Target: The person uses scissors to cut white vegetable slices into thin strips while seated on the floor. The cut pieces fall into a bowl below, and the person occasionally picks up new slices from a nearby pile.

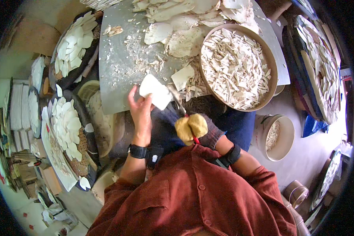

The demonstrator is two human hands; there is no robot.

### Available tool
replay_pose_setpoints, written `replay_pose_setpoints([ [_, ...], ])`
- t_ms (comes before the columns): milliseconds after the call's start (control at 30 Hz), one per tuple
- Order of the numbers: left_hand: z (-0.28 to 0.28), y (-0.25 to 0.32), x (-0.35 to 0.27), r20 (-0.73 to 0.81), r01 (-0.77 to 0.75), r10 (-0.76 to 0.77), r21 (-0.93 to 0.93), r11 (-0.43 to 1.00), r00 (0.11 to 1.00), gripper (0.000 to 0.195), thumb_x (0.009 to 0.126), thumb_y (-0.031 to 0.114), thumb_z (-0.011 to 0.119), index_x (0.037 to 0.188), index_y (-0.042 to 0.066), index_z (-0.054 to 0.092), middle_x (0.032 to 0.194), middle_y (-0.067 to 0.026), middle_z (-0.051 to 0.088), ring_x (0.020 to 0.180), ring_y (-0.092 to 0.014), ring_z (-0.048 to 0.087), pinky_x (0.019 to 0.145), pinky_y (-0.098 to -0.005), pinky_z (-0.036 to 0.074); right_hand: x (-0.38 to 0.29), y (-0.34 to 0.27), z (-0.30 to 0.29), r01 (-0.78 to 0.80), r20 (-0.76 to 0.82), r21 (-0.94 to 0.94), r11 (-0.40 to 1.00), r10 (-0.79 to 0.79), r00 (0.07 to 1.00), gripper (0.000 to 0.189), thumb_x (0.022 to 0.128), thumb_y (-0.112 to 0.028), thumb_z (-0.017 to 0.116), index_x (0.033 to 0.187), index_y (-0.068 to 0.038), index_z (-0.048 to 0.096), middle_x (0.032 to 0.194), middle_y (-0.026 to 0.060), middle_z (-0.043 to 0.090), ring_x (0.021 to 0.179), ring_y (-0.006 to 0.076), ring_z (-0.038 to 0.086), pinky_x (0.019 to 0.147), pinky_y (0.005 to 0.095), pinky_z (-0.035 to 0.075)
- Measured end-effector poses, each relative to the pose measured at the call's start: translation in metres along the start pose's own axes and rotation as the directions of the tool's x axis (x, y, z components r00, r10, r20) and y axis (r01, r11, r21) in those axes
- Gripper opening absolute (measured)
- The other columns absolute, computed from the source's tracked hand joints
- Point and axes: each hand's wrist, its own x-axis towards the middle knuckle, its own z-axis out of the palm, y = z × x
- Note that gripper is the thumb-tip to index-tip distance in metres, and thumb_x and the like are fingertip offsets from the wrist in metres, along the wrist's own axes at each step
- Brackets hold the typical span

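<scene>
My left hand (pixel 141 113) is bare and holds a thin, flat white piece (pixel 155 92) with trimmed, straight-looking edges by its lower left side. My right hand (pixel 210 134) wears a dark knit glove and grips a metal cutting tool (pixel 181 108), which looks like shears with red handles. Bulky yellow padding (pixel 191 127) covers the grip or the gloved fingers; I cannot tell which. The tool's blades reach up to the right edge of the white piece. Both hands are in front of the near edge of a grey metal-topped table (pixel 118 97), above my lap.
A round tray (pixel 239 108) full of cut slivers sits at the table's right. Rough, untrimmed pieces (pixel 185 41) are piled at the back. A white bucket (pixel 278 156) with slivers stands on the floor at right. Round trays of white pieces (pixel 66 126) stand at left, others (pixel 324 67) at right.
</scene>
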Motion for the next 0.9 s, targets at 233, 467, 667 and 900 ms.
replay_pose_setpoints([
  [233,-0.015,-0.005,-0.007,0.055,0.031,-0.028,-0.062,0.998,0.998,0.040,0.087,0.002,0.060,0.124,-0.002,0.046,0.111,-0.0126,0.063,0.096,-0.014,0.061,0.081,-0.0278,0.051,-0.012,-0.003,-0.004,0.034,-0.008,0.561,0.827,-0.036,0.999,0.021,0.094,-0.010,0.048,0.105,0.004,0.059,0.101,0.0132,0.063,0.094,0.0260,0.063,0.087,0.0386,0.052],
  [467,-0.013,0.015,-0.018,0.164,-0.041,0.030,0.063,0.997,0.986,0.022,0.086,-0.003,0.058,0.107,-0.001,0.061,0.114,-0.0092,0.063,0.104,-0.016,0.059,0.095,-0.0289,0.044,-0.015,0.007,-0.024,0.110,-0.173,0.146,0.983,-0.085,0.981,0.023,0.093,-0.018,0.052,0.101,0.002,0.061,0.096,0.0119,0.064,0.087,0.0245,0.063,0.079,0.0373,0.052],
  [667,-0.026,0.025,-0.021,0.308,-0.312,0.220,0.292,0.904,0.926,0.021,0.089,-0.003,0.051,0.100,0.003,0.067,0.109,-0.0015,0.064,0.100,-0.012,0.058,0.092,-0.0267,0.043,-0.026,0.012,-0.025,0.083,-0.238,0.077,0.994,-0.063,0.969,0.023,0.092,-0.021,0.056,0.096,0.001,0.063,0.092,0.0095,0.065,0.082,0.0213,0.063,0.074,0.0349,0.051],
  [900,0.003,0.114,0.021,0.596,-0.064,-0.431,0.631,0.773,0.677,0.023,0.084,0.008,0.057,0.104,0.000,0.067,0.094,-0.0053,0.068,0.084,-0.008,0.061,0.079,-0.0236,0.049,-0.046,0.024,-0.032,-0.013,-0.173,-0.110,0.994,-0.007,0.985,0.027,0.090,-0.025,0.059,0.093,0.001,0.064,0.092,0.0097,0.066,0.082,0.0202,0.063,0.072,0.0355,0.052],
])
